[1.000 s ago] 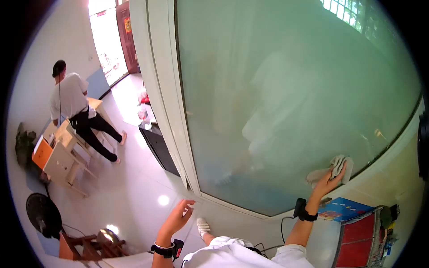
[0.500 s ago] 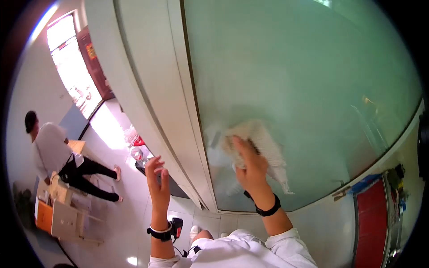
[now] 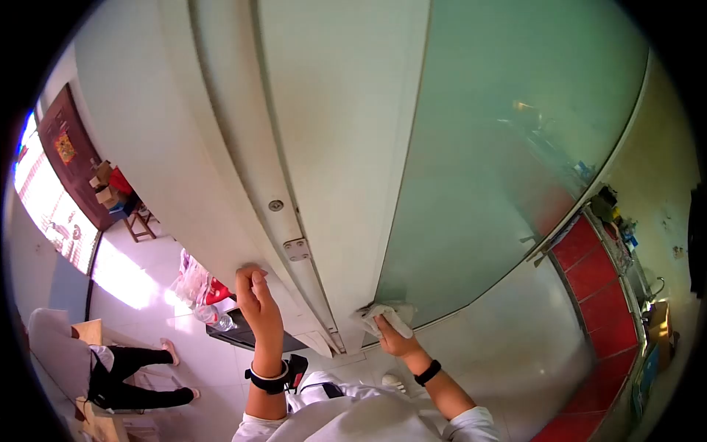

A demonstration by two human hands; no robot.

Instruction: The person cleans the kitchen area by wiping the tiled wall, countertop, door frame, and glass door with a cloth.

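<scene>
My right hand [image 3: 395, 340] presses a crumpled whitish cloth [image 3: 396, 317] against the lower left corner of a greenish frosted glass pane [image 3: 486, 206], where it meets the white door frame [image 3: 342, 147]. Its fingers are closed on the cloth. My left hand [image 3: 259, 306] is raised by the lower part of the wide white panel [image 3: 169, 147] left of the door. Its fingers are curled in, and nothing shows in them; whether they touch the panel I cannot tell. A metal plate [image 3: 297, 250] and a round fitting [image 3: 276, 205] are set in the frame.
At the lower left another person [image 3: 62, 353] in a white top leans by a wooden table [image 3: 90, 331]. Plastic bags [image 3: 193, 283] and a clear bottle [image 3: 210, 317] sit on a dark box [image 3: 247, 335] beside the panel. Red-fronted cabinets [image 3: 598, 291] line the right side.
My right hand and the cloth have moved from the middle of the pane down to its lower left corner. My left hand's fingers have curled in. The view has swung right.
</scene>
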